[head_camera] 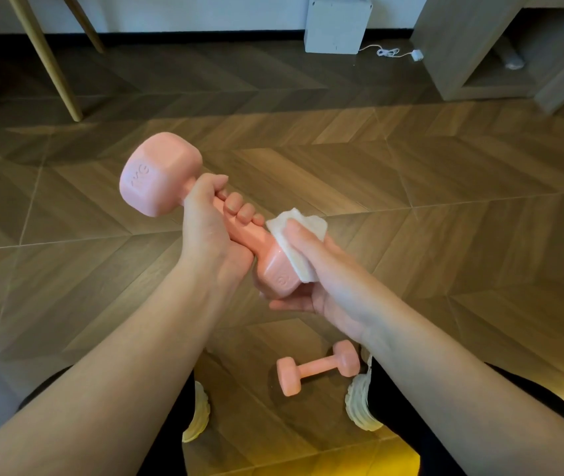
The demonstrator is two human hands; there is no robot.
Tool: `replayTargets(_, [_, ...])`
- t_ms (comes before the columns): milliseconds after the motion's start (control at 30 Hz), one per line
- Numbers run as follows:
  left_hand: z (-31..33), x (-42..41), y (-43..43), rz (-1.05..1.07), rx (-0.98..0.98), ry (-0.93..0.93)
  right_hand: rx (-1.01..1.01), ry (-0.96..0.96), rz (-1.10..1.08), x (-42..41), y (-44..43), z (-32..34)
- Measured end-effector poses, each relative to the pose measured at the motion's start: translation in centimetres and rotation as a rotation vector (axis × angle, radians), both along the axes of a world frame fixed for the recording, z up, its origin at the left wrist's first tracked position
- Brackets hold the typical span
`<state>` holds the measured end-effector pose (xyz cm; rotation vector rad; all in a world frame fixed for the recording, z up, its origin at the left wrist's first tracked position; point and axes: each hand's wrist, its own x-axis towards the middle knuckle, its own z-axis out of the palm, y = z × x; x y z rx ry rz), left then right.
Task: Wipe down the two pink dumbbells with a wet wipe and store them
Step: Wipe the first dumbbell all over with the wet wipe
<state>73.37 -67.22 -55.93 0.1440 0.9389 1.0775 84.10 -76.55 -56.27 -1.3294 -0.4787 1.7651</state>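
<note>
My left hand (210,228) grips the handle of a pink dumbbell (156,176), held in the air and tilted, its far head up to the left. My right hand (321,280) wraps a white wet wipe (294,228) around the dumbbell's near head (278,274), thumb pressing on top of the wipe. A second pink dumbbell (318,367) lies on the wooden floor between my feet, close to my right shoe.
Herringbone wood floor (411,187) all around. My two light shoes (359,403) stand below. Wooden furniture legs (46,60) rise at the back left, a white box (337,24) with a cable at the back, a low open shelf unit (514,49) at the back right.
</note>
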Motion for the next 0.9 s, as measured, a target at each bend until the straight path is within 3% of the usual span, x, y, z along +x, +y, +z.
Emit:
replayTargets(200, [0.3,-0.8,0.9,0.031,-0.012,-0.042,0.070,0.209,0.071,1.4,-0.1,0.6])
replayTargets(533, [0.2,-0.6,0.5,0.008,0.004,-0.052,0.063,-0.009,0.004,-0.1,0.2,0.2])
replayTargets(667, [0.3,-0.8,0.9,0.025,0.004,-0.082,0.028,0.149,-0.009,0.8,0.3,0.5])
replayTargets(800, [0.2,-0.8,0.7,0.027,0.021,-0.155,0.004,0.313,0.127,2.2,0.2,0.8])
replayTargets(900, [0.1,-0.5,0.5,0.041,0.025,-0.154,0.023,0.348,0.089,2.5,0.3,0.8])
